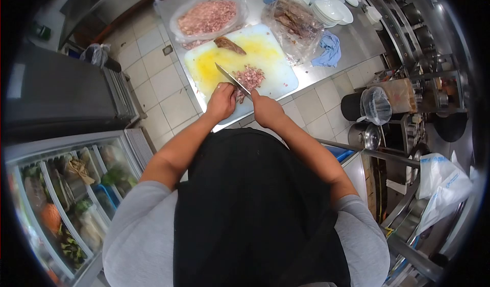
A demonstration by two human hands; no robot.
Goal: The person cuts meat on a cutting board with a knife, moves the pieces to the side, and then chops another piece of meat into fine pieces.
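A knife (232, 78) lies slantwise over the white, yellow-stained cutting board (280, 75), its handle in my right hand (267, 109). Close to the blade on its left, my left hand (222, 102) is closed with curled fingers at a piece of meat (240, 97) near the board's front edge. Chopped meat (250, 77) is heaped just beyond the knife. A longer brown piece of meat (229, 45) rests at the back of the board.
Behind the board are a bag of chopped meat (208, 17) and a plastic bag of larger pieces (293, 24). A blue cloth (328, 50) and white bowls (331, 11) stand right. A glass-topped case (66, 200) is at left.
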